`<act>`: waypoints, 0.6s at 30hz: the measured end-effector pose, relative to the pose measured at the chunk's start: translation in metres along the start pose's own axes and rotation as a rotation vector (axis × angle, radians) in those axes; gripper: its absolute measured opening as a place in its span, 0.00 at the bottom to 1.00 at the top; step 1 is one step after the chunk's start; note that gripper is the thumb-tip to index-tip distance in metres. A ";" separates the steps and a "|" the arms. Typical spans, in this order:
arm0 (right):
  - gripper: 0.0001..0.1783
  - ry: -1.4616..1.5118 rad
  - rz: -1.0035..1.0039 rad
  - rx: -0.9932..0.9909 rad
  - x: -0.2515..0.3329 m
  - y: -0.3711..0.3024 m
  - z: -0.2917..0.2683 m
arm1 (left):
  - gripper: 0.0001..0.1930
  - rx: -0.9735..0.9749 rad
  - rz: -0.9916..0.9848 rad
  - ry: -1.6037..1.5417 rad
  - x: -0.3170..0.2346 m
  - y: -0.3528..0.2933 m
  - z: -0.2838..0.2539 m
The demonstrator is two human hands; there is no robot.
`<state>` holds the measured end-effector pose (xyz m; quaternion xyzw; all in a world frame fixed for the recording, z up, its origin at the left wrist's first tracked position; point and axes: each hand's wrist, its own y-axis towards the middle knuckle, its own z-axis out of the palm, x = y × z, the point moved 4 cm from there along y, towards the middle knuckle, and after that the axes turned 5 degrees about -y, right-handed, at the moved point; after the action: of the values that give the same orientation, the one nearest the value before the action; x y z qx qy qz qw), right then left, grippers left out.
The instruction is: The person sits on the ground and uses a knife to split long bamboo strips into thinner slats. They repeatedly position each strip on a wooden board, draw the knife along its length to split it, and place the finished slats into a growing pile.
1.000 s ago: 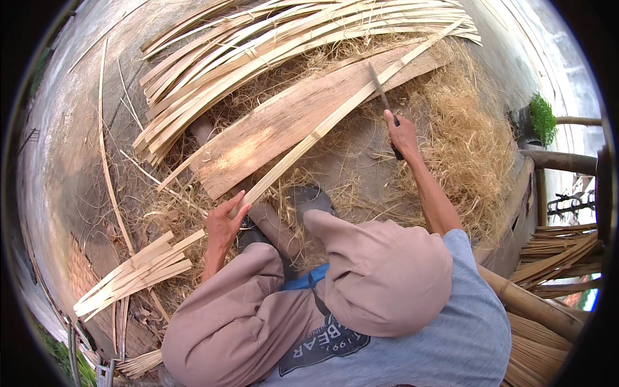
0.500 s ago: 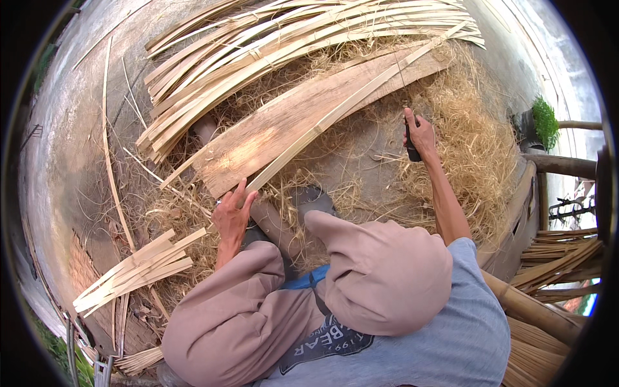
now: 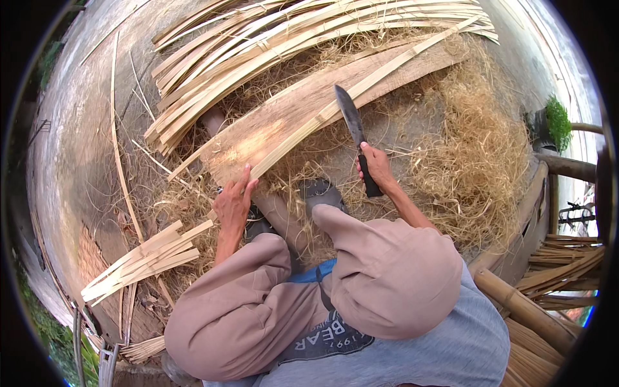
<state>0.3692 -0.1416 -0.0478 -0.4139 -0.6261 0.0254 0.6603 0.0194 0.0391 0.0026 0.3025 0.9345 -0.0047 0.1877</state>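
A long pale bamboo strip [image 3: 309,132] slants across a worn wooden board [image 3: 284,106], its near end at my left hand [image 3: 233,200]. The thumb and fingers of that hand close on the strip beside the board's near end. In my right hand [image 3: 377,169] is a large knife [image 3: 350,115] with a dark blade and black handle, gripped by the handle. Its blade points away from me and its tip lies over or beside the strip; whether they touch I cannot tell.
Many split bamboo strips [image 3: 258,58] lie behind the board. Curly shavings [image 3: 464,155] heap up at the right. A smaller bundle of pale strips [image 3: 145,261] rests at the left. My shod foot [image 3: 322,193] is by the board, and a bamboo pole [image 3: 522,306] runs at lower right.
My right hand has come left and nearer to me with the knife, whose blade now shows its broad side. The left hand keeps its place at the strip's near end.
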 end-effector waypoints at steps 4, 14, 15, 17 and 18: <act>0.28 -0.059 0.021 0.181 -0.010 -0.009 0.021 | 0.25 -0.013 0.015 0.008 -0.001 0.001 0.001; 0.30 -0.471 -0.064 0.349 -0.003 -0.048 0.064 | 0.25 0.011 -0.032 0.021 -0.001 -0.001 0.002; 0.30 -0.352 -0.060 0.245 -0.005 -0.045 0.058 | 0.25 0.036 -0.049 0.010 -0.003 0.001 0.000; 0.29 -0.119 -0.059 0.051 -0.008 -0.035 0.048 | 0.24 0.030 -0.042 -0.072 -0.008 0.004 0.000; 0.27 -0.084 -0.087 -0.089 -0.002 -0.025 0.034 | 0.24 0.009 -0.019 -0.142 -0.013 0.007 0.002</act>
<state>0.3275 -0.1420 -0.0391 -0.4139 -0.6713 -0.0135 0.6148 0.0339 0.0367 0.0060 0.2934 0.9216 -0.0319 0.2521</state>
